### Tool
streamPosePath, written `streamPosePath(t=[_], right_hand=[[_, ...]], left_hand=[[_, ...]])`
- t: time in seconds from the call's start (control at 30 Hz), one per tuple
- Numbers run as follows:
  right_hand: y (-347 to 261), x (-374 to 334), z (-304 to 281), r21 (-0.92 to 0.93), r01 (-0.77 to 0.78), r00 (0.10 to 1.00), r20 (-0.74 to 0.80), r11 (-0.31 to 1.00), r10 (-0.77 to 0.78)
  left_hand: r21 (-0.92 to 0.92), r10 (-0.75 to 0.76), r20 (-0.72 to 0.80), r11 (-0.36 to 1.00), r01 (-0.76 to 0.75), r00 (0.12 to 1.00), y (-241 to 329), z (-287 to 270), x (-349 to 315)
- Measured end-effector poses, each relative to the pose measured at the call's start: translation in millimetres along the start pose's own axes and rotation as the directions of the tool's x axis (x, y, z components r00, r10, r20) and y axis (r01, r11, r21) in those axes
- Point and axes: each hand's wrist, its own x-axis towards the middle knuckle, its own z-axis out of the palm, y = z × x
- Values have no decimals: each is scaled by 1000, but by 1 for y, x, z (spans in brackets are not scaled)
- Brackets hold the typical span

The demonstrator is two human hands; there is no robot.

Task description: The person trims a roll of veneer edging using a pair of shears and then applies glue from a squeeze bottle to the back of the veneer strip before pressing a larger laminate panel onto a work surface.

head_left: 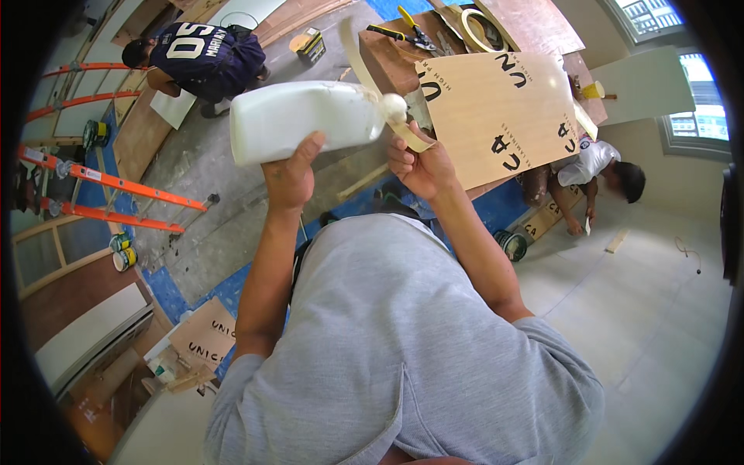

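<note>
The bottle (298,120) is tipped on its side with its nozzle pointing at the strip (364,66), so too hard a squeeze could send glue past the narrow strip onto the plywood sheet (496,116) or the floor (209,201) below. The strip is thin and curls loosely; it could slip or twist away. The left hand (291,174) is closed around the bottle's underside. Just right of it, the right hand (418,163) pinches the strip's lower end, right beside the nozzle.
</note>
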Motion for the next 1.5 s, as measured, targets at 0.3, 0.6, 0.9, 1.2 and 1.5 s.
streamPosePath(t=[0.3, 0.6, 0.9, 1.2, 1.5], right_hand=[[-2, -3, 6, -35, -36, 998, -44, 999, 35], [-5, -3, 18, -34, -43, 999, -13, 999, 42], [-12, 2, 25, -29, -72, 997, 40, 997, 73], [-11, 5, 26, -51, -80, 997, -29, 996, 78], [-20, 7, 18, -74, -113, 993, 7, 991, 114]], left_hand=[[17, 10, -56, 1000, -9, 998, 0, -20, 14], [31, 50, -62, 998, -48, 997, 12, -20, 19], [-33, 81, -77, 996, -84, 994, 18, -15, 27], [-52, 55, -64, 997, -58, 996, 12, -13, 24], [-5, 31, -11, 1000, -31, 999, 8, -13, 31]])
